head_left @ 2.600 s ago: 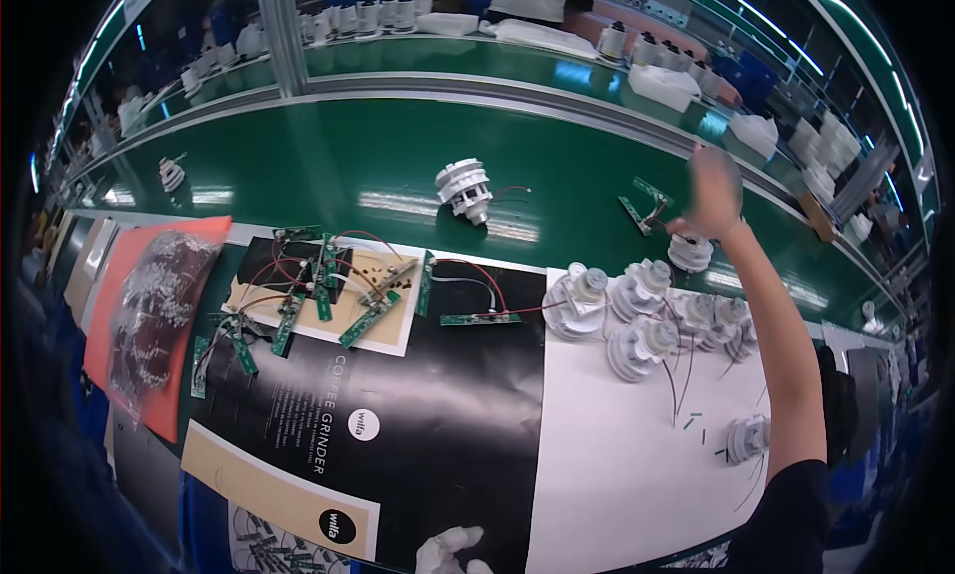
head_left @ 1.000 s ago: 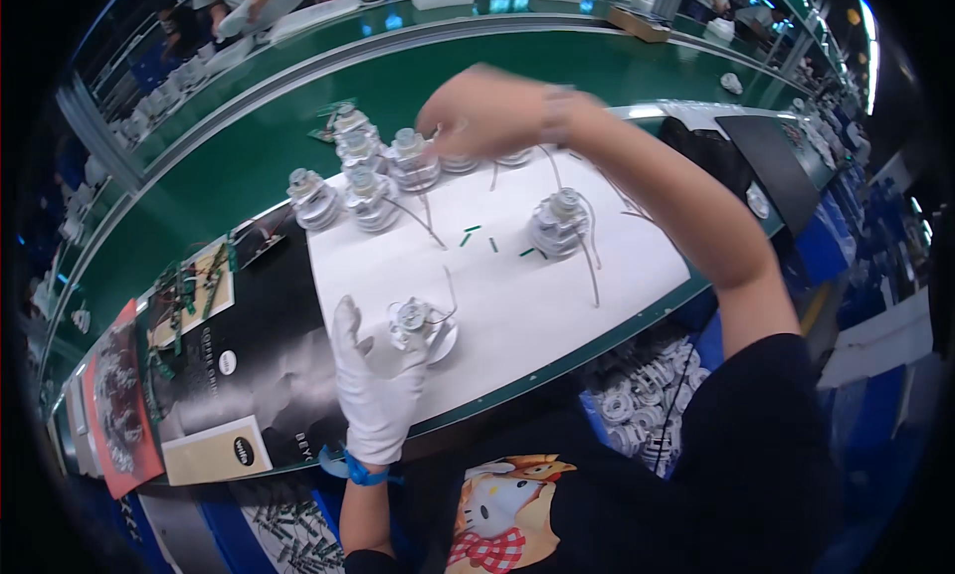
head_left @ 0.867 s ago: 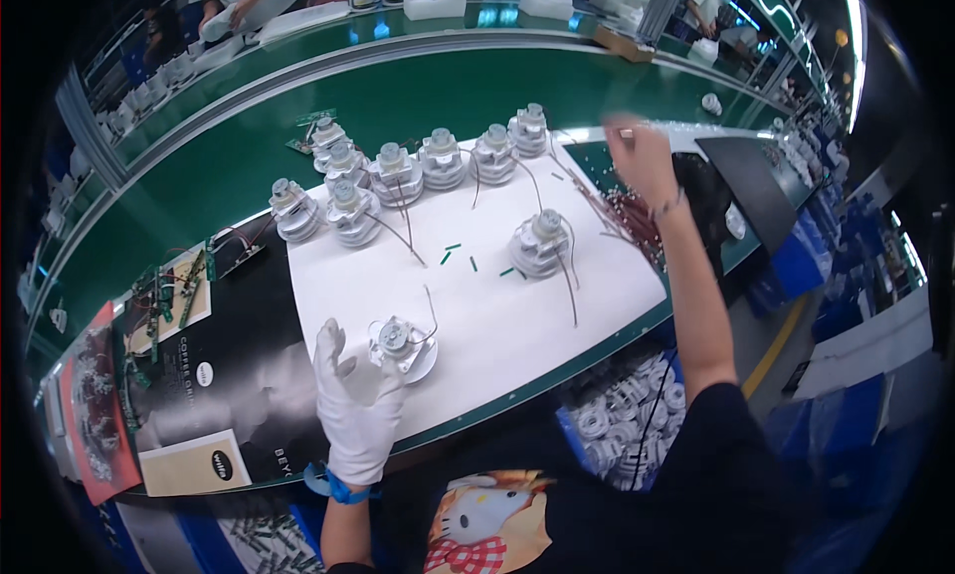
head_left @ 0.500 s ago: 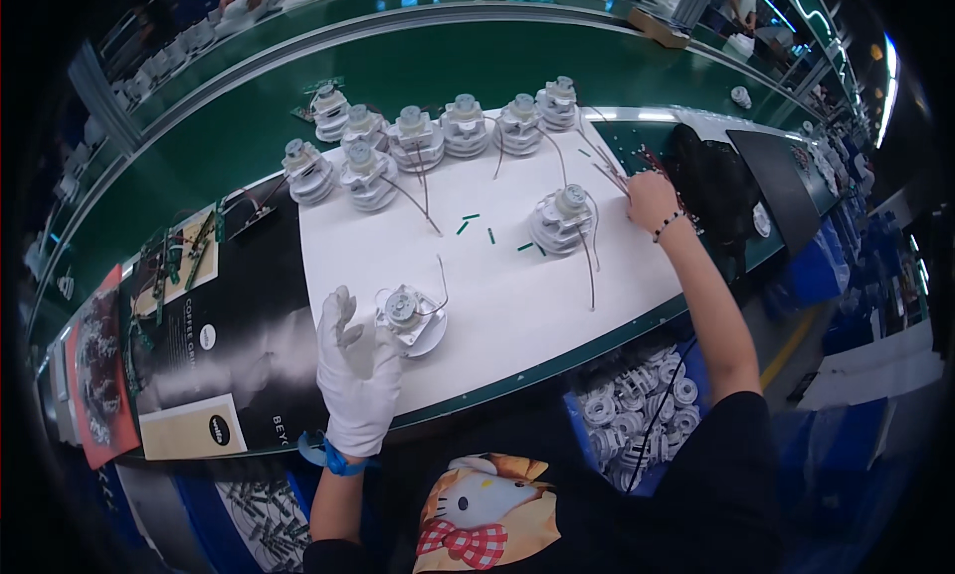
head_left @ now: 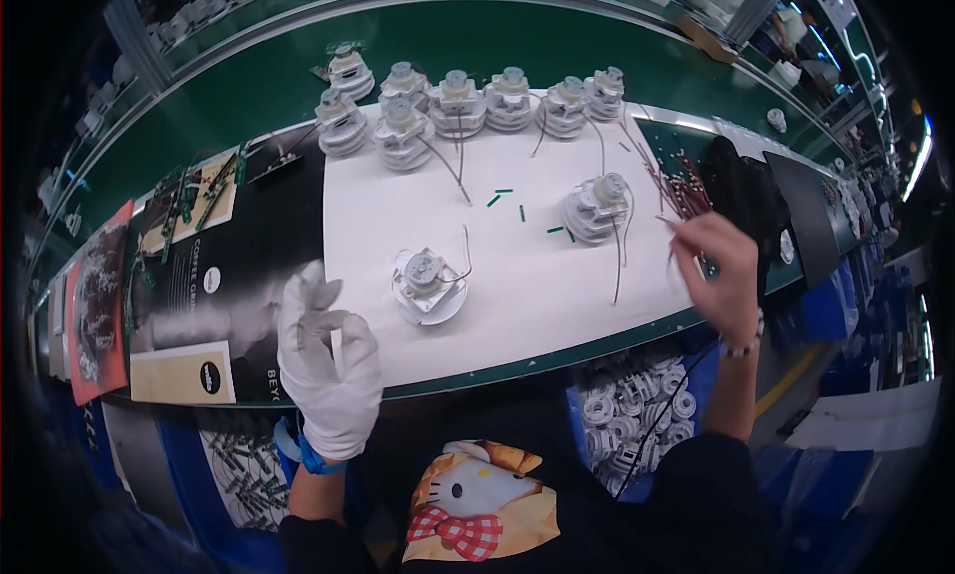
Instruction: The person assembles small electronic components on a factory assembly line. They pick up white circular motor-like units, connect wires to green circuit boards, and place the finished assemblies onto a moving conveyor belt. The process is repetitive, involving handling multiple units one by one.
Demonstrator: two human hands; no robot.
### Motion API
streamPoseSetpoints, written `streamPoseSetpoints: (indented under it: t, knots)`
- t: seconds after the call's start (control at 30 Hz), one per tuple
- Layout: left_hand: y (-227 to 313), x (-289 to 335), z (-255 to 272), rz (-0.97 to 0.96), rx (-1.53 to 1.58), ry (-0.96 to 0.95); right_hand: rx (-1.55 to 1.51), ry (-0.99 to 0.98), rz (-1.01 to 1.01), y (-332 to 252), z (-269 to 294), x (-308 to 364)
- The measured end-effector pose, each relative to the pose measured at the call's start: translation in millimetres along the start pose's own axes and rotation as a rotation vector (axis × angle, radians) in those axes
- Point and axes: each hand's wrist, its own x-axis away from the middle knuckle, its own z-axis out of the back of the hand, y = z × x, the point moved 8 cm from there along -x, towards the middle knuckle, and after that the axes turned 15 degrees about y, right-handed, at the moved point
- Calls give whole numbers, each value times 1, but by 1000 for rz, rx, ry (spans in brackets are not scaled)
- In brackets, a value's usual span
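Note:
My left hand (head_left: 330, 375), in a white glove, is held left of the nearest white motor assembly (head_left: 430, 284); its fingers are loosely curved and apart, with nothing in them. That assembly rests on the white sheet with its wire sticking up. My bare right hand (head_left: 718, 276) is over the sheet's right edge, fingers pinched and somewhat blurred. A thin wire (head_left: 665, 219) seems to jut from the fingertips. Just beyond lies a bundle of reddish-brown wires (head_left: 686, 191). Another motor assembly (head_left: 595, 208) stands left of this hand, wires trailing toward me.
Several motor assemblies (head_left: 457, 101) line the sheet's far side. Small green strips (head_left: 521, 213) lie mid-sheet. Circuit boards (head_left: 184, 201) are at the left, a black bag (head_left: 741, 191) at the right. Below the table edge stands a blue bin (head_left: 575, 415) of white parts.
My right hand has drawn back from the wire bundle toward me and to the right. My left hand has shifted left, away from the nearest assembly. The whole view has shifted slightly.

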Motion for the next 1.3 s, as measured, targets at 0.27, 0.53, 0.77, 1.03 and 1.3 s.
streamPoseSetpoints:
  t: [0.27,0.53,0.77,1.03,1.3]
  knots:
    - [57,43,-71,427,-3,-758,-1099,9,-542,-73,-83,49]
    - [26,59,-58,464,105,-594,-1364,2,-733,-88,-115,72]
    - [19,63,-52,502,130,-555,-1333,-156,-631,-94,-127,81]
    - [34,47,-51,138,-20,-623,-1378,-85,-914,-87,-131,83]
    - [50,-29,-85,-567,-241,-788,-1293,-273,-1119,-88,-163,112]
